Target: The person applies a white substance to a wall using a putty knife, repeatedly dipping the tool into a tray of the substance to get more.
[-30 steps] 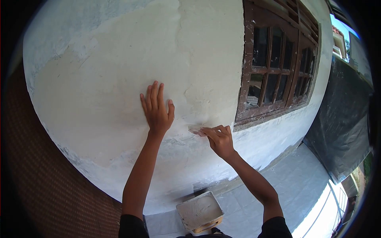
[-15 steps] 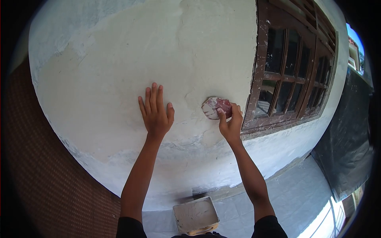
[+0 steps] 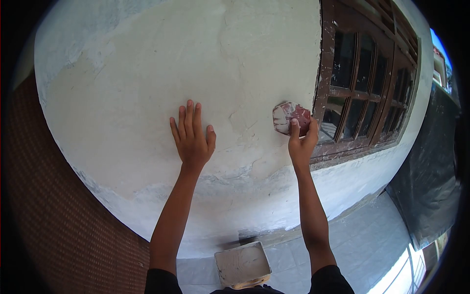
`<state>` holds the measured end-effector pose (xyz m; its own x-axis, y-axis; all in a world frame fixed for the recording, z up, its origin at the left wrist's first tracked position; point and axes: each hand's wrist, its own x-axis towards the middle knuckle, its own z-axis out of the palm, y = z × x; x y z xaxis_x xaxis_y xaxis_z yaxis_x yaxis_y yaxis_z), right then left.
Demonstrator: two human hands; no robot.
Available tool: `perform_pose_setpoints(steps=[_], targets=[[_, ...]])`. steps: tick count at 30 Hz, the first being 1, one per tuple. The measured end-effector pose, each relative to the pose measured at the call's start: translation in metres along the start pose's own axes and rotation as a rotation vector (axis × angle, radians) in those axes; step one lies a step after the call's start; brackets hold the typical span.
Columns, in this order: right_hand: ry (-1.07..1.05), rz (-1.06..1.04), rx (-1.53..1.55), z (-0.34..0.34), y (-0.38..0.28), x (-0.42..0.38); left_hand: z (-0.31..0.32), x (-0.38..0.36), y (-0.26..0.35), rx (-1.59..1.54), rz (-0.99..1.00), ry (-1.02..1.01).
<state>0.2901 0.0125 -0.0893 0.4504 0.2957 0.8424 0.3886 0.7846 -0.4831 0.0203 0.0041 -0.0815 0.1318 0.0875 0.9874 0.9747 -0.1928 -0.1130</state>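
Evidently, thumb and fingers of the right hand (image 3: 302, 147) clamp a smeared scraper (image 3: 288, 113); those of the left hand (image 3: 193, 147) stand apart, resting on the wall (image 3: 147, 98). Smoothing seems in hand; another stroke would call for even pressure. The scraper juts leftward past the right fingertips, near the window frame (image 3: 324, 73).

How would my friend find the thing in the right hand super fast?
Find the brown wooden window. At its left edge, the bare right hand holds a flat, angular maroon scraper; broad white smears set it apart from the speckled window.
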Motion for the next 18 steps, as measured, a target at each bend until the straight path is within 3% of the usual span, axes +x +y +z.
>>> perform_pose_setpoints(steps=[3,5,7,10,11,13,14,15,18], targets=[[-0.045,-0.001,0.098,-0.004,-0.012,-0.008,-0.001,-0.001,0.001,0.002,-0.004,-0.002],[-0.336,-0.135,-0.22,-0.001,-0.013,-0.033,0.0,-0.001,0.001,0.001,-0.011,-0.003],[-0.264,-0.148,-0.321,0.004,-0.007,-0.03,0.0,-0.001,0.0,-0.001,-0.006,-0.005],[0.078,0.075,0.047,-0.002,0.0,-0.002,-0.001,-0.001,0.001,0.003,0.001,0.0],[0.078,0.072,0.046,-0.003,-0.001,-0.005,-0.001,-0.002,0.001,0.002,0.0,0.001],[-0.143,-0.087,-0.055,-0.007,-0.011,-0.019,0.0,-0.001,0.001,0.004,-0.006,-0.008],[-0.254,-0.253,-0.259,-0.007,-0.02,-0.029,0.0,0.0,0.001,0.0,-0.008,-0.006],[-0.256,-0.251,-0.264,-0.006,-0.015,-0.027,0.0,0.0,0.0,-0.002,-0.004,-0.002],[0.037,-0.023,-0.078,-0.006,0.001,0.001,-0.001,-0.001,0.001,-0.002,0.0,-0.002]])
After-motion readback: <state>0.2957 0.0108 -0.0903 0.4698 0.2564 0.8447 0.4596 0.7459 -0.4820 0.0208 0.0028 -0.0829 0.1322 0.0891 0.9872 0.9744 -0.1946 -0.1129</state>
